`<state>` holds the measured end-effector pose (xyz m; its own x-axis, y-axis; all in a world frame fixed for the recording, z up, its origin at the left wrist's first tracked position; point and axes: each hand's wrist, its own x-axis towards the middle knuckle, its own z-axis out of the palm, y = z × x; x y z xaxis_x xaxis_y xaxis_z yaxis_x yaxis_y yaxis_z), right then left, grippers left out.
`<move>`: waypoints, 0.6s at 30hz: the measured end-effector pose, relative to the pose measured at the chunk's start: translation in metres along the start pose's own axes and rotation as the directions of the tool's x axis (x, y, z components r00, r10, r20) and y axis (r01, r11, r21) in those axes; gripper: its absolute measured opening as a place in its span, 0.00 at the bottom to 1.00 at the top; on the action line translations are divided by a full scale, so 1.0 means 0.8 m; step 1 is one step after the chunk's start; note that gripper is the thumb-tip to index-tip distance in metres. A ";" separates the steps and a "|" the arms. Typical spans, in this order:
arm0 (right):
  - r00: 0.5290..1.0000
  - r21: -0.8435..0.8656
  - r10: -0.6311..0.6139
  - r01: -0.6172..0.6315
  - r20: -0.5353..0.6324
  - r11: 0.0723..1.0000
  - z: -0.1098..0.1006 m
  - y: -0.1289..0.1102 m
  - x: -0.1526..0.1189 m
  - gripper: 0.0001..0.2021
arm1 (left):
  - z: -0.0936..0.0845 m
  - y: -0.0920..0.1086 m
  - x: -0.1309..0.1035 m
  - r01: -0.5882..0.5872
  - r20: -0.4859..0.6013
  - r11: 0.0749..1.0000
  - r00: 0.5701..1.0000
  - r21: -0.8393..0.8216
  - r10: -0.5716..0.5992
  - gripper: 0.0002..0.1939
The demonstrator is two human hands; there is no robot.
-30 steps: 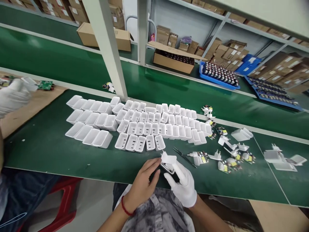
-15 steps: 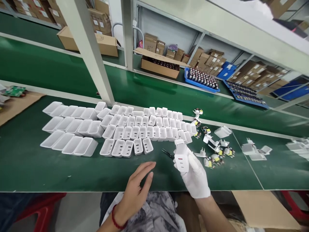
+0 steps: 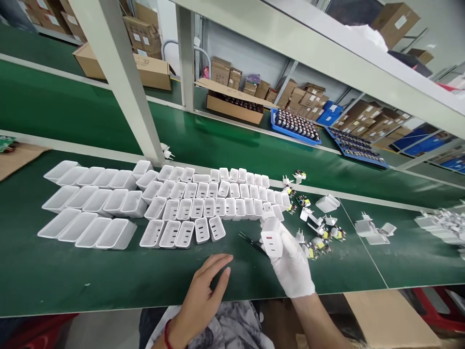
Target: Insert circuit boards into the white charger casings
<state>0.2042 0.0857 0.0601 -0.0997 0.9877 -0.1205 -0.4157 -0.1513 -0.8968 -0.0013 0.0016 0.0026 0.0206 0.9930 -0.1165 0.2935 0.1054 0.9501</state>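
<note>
My right hand [image 3: 292, 266], in a white glove, grips a white charger housing [image 3: 271, 238] with a red-lined slot and two smaller slots on the face toward me. My left hand [image 3: 207, 291] is bare, with a red cord at the wrist; it hovers at the table's near edge, thumb and fingers apart, holding nothing. Rows of open white cases [image 3: 184, 234] stand on the green table [image 3: 145, 278] beyond it. Black tweezers [image 3: 250, 241] lie just left of the gloved hand. Right of that hand are circuit boards [image 3: 319, 245] with yellow parts and white plug pieces [image 3: 306, 213].
A slanting metal post [image 3: 123, 87] rises behind the cases. Farther back are a blue tray [image 3: 296, 127] of parts and an open cardboard box [image 3: 234, 107]. More white pieces [image 3: 376, 235] lie at the right. A cardboard sheet [image 3: 388, 320] is below the table edge.
The view has shifted slightly, so the table's contents sit a little differently in the picture. Both hands keep nearly the same pose, and the housing is still in the gloved hand. A small white plug now shows beside the post.
</note>
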 end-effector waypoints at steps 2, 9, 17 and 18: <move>0.963 -0.394 -0.267 0.252 0.016 0.884 -0.003 -0.001 0.000 0.14 | 0.001 0.006 0.006 0.012 0.017 1.000 1.000 -0.015 -0.012 0.25; 0.518 -0.668 -0.492 0.718 0.700 -0.196 -0.021 0.036 -0.010 0.20 | 0.005 0.025 0.028 -0.105 0.023 0.994 0.994 0.032 0.104 0.27; 0.569 -0.576 -0.231 0.816 0.790 0.040 -0.029 0.039 -0.019 0.12 | 0.021 -0.002 0.047 -0.079 0.227 0.969 0.974 0.234 0.024 0.34; 0.596 -0.590 -0.089 0.803 0.798 0.087 -0.035 0.017 -0.009 0.13 | 0.025 -0.004 0.048 -0.030 0.197 0.977 0.980 0.211 -0.013 0.33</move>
<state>0.2250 0.0776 0.0369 -0.7438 0.5708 0.3478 0.4169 0.8029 -0.4261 0.0176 0.0382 -0.0110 0.2044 0.9616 -0.1831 0.4876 0.0622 0.8708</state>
